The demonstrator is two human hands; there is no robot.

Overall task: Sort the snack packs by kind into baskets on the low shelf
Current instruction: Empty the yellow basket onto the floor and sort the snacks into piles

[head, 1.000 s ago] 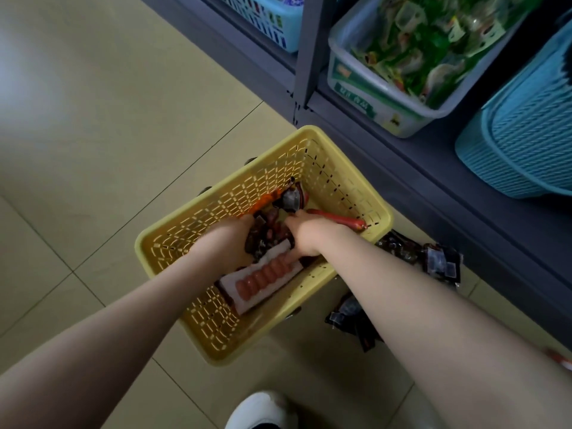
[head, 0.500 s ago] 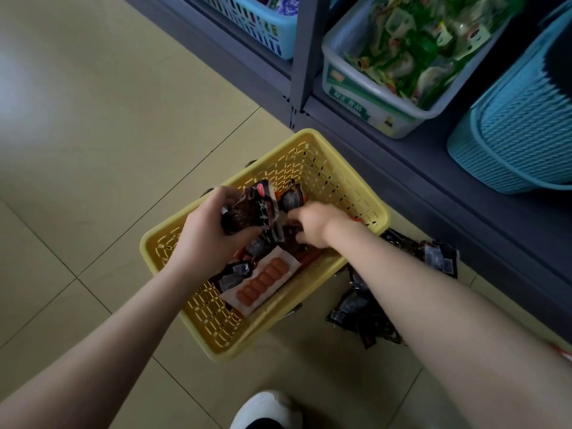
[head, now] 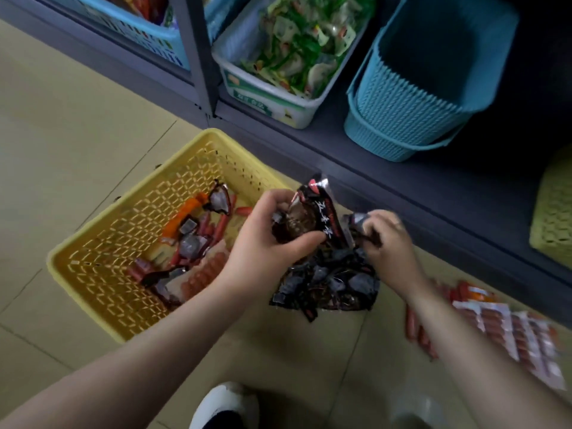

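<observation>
Both hands have come out of the yellow basket (head: 102,274) since a second ago, when they were buried among the packs inside it. The left hand (head: 263,243) now hangs over the basket's right rim with its grip clamped on a bunch of black snack packs (head: 312,212), the tallest one standing upright above the fingers; half a second ago that hand had only begun to lift the bunch inside the basket. The right hand (head: 387,239) has moved right as well and is closed on a smaller black pack (head: 359,221) just beside the left hand's bunch. Both hands are above a pile of black packs (head: 328,286) lying on the floor (head: 62,119) just right of the basket, a pile that showed only partly behind the right forearm before. Inside the basket there remain red sausage sticks (head: 216,230), an orange pack (head: 185,212), a few black packs and a white tray pack of sausages (head: 204,274), which earlier lay under the hands. The view has swung right, so a row of red and white sausage packs (head: 507,329) on the floor at the right now shows. On the low shelf (head: 402,181) stand a white bin of green packs (head: 278,97), a teal basket (head: 411,97) and, at the left, a blue basket (head: 148,35). A white shoe (head: 226,404) sits at the bottom edge.
</observation>
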